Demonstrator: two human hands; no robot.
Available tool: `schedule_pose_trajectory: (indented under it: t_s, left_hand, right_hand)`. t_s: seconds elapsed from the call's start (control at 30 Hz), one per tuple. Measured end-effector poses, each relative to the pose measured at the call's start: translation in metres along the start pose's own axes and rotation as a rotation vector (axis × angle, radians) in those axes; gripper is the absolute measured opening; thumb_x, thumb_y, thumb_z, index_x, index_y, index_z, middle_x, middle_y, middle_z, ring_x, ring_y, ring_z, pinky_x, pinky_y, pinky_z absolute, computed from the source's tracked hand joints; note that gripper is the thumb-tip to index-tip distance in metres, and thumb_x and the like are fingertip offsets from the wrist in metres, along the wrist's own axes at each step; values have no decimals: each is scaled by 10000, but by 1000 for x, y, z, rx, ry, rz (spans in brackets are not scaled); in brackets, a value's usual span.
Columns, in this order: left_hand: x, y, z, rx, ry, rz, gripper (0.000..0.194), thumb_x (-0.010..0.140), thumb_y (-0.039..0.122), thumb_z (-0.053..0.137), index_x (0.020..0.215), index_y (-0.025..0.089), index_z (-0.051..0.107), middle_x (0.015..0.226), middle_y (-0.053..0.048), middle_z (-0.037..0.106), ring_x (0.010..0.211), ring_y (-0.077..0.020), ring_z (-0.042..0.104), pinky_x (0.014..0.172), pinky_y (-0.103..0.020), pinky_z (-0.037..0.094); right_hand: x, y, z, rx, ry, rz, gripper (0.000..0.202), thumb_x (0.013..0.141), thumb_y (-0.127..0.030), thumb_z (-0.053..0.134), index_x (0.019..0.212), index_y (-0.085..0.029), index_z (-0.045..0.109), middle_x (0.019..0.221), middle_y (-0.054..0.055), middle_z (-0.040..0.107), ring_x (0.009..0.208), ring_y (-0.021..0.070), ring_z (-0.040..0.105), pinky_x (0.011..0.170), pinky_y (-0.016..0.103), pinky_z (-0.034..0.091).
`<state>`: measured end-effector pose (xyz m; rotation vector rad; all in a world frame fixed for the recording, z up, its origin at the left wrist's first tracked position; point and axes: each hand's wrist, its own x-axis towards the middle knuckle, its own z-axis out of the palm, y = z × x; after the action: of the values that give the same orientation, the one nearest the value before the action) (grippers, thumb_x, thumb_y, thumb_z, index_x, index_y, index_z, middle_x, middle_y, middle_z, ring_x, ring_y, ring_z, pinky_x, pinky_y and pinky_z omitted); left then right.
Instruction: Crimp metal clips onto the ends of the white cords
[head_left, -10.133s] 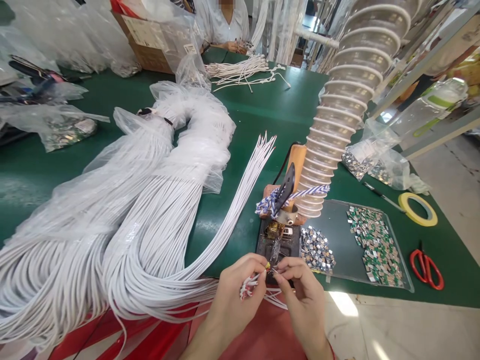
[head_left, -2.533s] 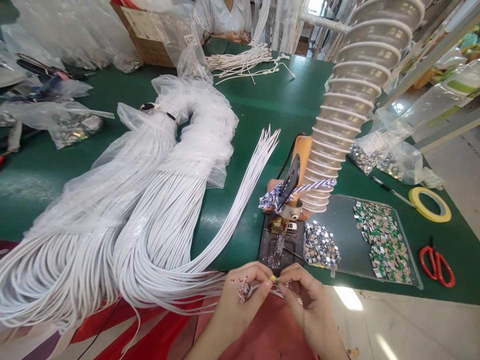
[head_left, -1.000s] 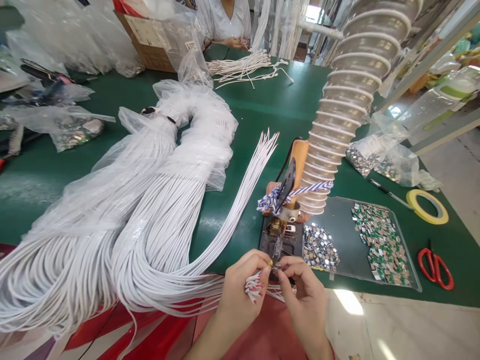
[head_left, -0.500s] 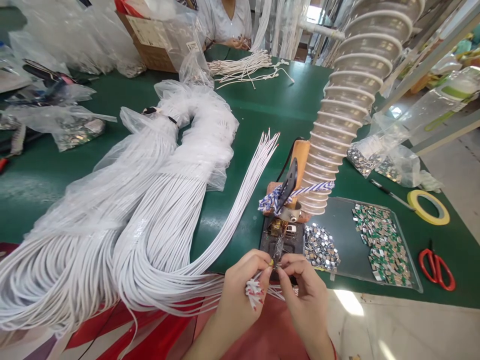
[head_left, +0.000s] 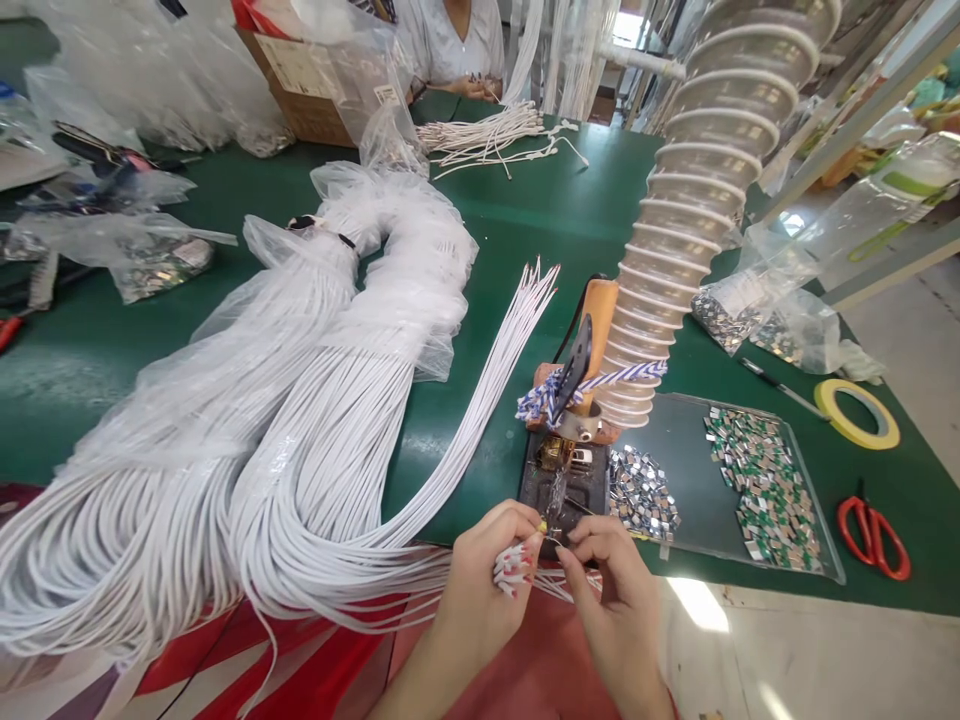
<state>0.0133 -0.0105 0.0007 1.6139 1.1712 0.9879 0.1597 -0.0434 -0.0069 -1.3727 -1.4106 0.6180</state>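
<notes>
My left hand (head_left: 491, 570) is closed round a small bunch of white cables (head_left: 514, 568) whose red-tipped ends stick out of the fist. Its thumb and forefinger pinch a small yellow piece at the edge of a dark soldering fixture (head_left: 587, 487). Just right of it, my right hand (head_left: 611, 580) has thumb and forefinger close together near a thin wire end; what lies between them is too small to name. A large coil of white cables (head_left: 322, 440), partly wrapped in clear plastic, lies to the left.
A ribbed clear hose (head_left: 697, 180) rises above the fixture. Small metal parts (head_left: 641, 495) lie beside a tray (head_left: 690, 480) of green boards. Red scissors (head_left: 874, 538), yellow tape (head_left: 856, 413) and bagged parts are at right. A person (head_left: 454, 45) sits across the table.
My right hand has drawn slightly right, away from my left fingertips, and a gap with a thin wire shows between them. The cable ends in my left hand have tilted slightly upward.
</notes>
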Motion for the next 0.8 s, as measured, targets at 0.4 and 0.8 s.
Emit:
schedule_pose_trajectory:
  t_s: [0.4, 0.8]
  left_hand:
    - [1, 1, -5, -81, -52, -101, 251, 977, 211, 476, 733, 193, 530, 828, -16, 605, 737, -147, 607, 689, -245, 463]
    - [7, 6, -6, -72, -24, -39, 235, 960, 173, 483, 731, 191, 531, 820, -17, 612, 734, -143, 606, 681, -239, 464]
  right_hand:
    - [1, 3, 0, 82, -18, 31, 190, 850, -72, 652, 727, -212, 615, 912, 57, 722, 838, 170, 709, 739, 254, 585]
    - [10, 0, 3, 116, -4, -2, 207, 831, -36, 657, 729, -213, 622, 891, 41, 700, 856, 156, 692, 748, 232, 572]
